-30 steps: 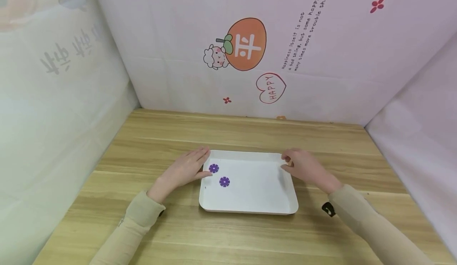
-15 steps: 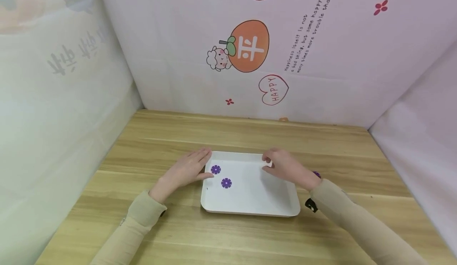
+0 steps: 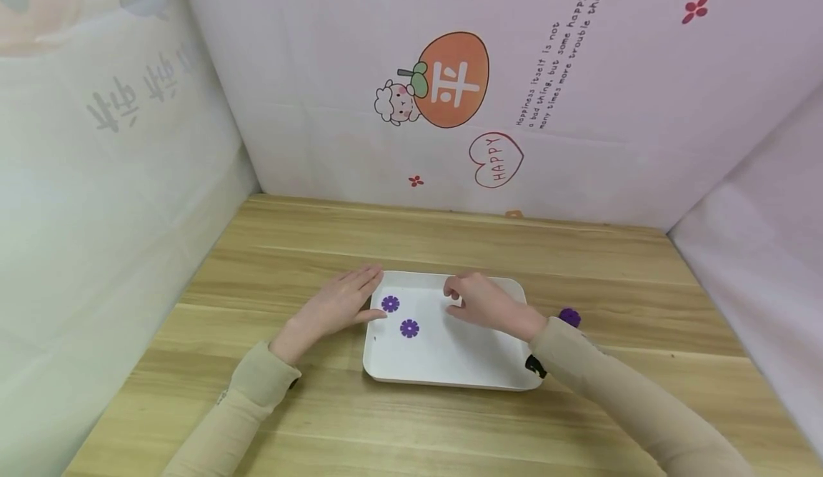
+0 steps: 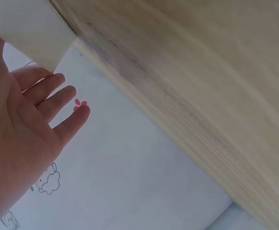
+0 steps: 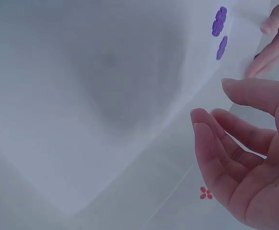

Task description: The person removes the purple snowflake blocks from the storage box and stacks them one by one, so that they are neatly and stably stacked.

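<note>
A white tray (image 3: 450, 359) lies on the wooden table, with two purple flower-shaped plastic discs near its left side, one farther back (image 3: 390, 304) and one nearer (image 3: 409, 328). My left hand (image 3: 334, 305) rests along the tray's left rim, fingers straight and thumb reaching over the edge. Over the tray's back middle hovers my right hand (image 3: 485, 304); its fingers are loosely bent. In the right wrist view nothing lies between the thumb (image 5: 254, 93) and the fingers. Another purple piece (image 3: 569, 317) sits on the table right of the tray, partly behind the right sleeve.
The wooden table (image 3: 360, 427) runs back to a printed white cloth wall (image 3: 321, 134). White cloth also hangs along the left (image 3: 128, 198) and right sides.
My right hand has moved left from the tray's right rim to above its middle, uncovering the purple piece on the right. The left hand stays at the left rim.
</note>
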Motion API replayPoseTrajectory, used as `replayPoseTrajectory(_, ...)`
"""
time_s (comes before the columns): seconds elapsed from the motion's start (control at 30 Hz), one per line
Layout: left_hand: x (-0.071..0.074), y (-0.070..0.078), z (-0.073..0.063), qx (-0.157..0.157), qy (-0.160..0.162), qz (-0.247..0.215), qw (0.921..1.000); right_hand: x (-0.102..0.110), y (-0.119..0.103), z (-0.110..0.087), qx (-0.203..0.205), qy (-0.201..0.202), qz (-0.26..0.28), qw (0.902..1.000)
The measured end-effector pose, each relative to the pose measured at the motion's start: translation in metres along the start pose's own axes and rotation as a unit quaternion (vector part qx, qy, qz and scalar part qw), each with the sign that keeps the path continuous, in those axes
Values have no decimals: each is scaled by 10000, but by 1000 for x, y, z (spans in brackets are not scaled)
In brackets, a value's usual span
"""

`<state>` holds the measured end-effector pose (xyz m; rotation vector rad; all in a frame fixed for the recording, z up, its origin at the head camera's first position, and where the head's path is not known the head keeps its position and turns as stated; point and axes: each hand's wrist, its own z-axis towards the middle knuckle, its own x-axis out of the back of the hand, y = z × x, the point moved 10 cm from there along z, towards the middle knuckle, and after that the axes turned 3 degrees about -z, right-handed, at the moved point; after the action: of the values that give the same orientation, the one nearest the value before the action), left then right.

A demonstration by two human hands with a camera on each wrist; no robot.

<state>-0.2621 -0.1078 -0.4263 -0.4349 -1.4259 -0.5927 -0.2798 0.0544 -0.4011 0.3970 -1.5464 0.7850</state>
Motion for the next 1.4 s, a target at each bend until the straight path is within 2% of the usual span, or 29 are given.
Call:
replayPoseTrajectory(0.1, -1, -1, 0, 49, -29, -1, 10000, -5, -8, 4, 182, -83, 48, 9998)
replayPoseTrajectory(0.27, -1, -3, 1, 140, -62, -1, 9999, -16, -18, 11, 244, -422, 142, 9987)
replayPoseTrajectory(0.57, -2, -3, 1, 158, -92, -22, 9998, -32, -31, 20, 122, -896, 323, 9954)
replayPoseTrajectory(0.77, -5, -3, 0, 170, -94, -15, 9998, -43, -40, 23, 200, -1143, 439, 9923)
replayPoseTrajectory(1.07, -5, -4, 0, 168, -78, -85, 9998, -52, -47, 30, 302, -1234, 406, 9911)
replayPoseTrajectory(1.4, -2, -4, 1, 166, -107, 2, 9998, -54, -50, 34, 416, -1094, 329, 9926)
